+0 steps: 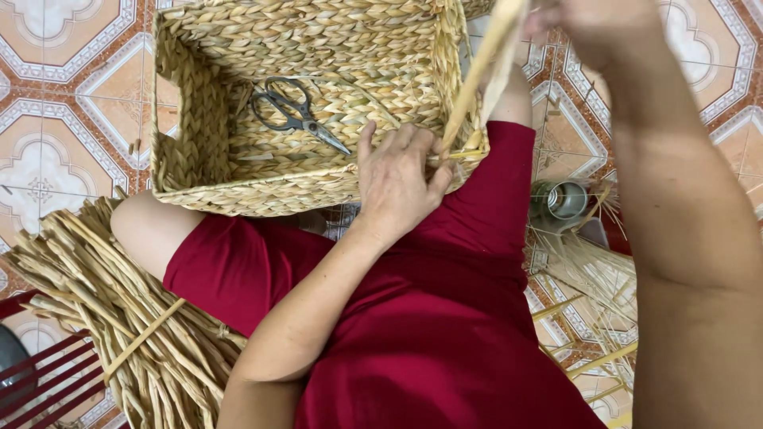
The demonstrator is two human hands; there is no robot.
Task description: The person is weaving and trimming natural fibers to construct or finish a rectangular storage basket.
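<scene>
Left hand (397, 179) pressing woven basket (207, 127) rim at five o'clock; right hand (588, 24) gripping straw strand (477, 75), pulled toward one o'clock; scissors (298, 115) inside.

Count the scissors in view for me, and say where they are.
1. One pair of scissors lies flat on the floor of the woven basket, apart from the left hand on the rim. Others may be hidden.

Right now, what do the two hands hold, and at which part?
The right hand grips the upper part of a straw strand. The left hand presses the woven basket at its near rim, where the strand enters.
</scene>
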